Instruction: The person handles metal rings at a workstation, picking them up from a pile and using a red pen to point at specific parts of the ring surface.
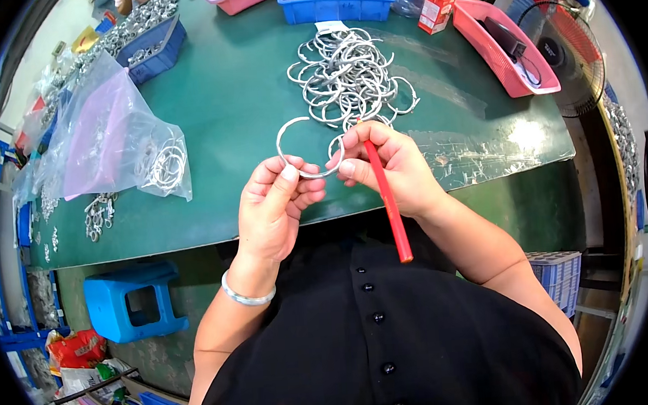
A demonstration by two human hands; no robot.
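Note:
Between my two hands is a silver metal ring [281, 140], with a gap at its top. My left hand [274, 205] is closed on its lower left side, thumb against the metal. The right end of the ring is pinched in the fingers of my right hand [390, 165]. That same hand also holds a long red pencil [390, 206], which slants down toward my body. Just beyond my fingers lies a heap of similar silver rings [349, 75] on the green table [234, 74].
A blue bin [338, 7] of rings stands behind the heap. To the right are a red box [436, 10], a pink basket [504, 47] and a fan [564, 58]. On the left lie a plastic bag [112, 134] and loose hardware [100, 215]. A blue stool [133, 303] stands below.

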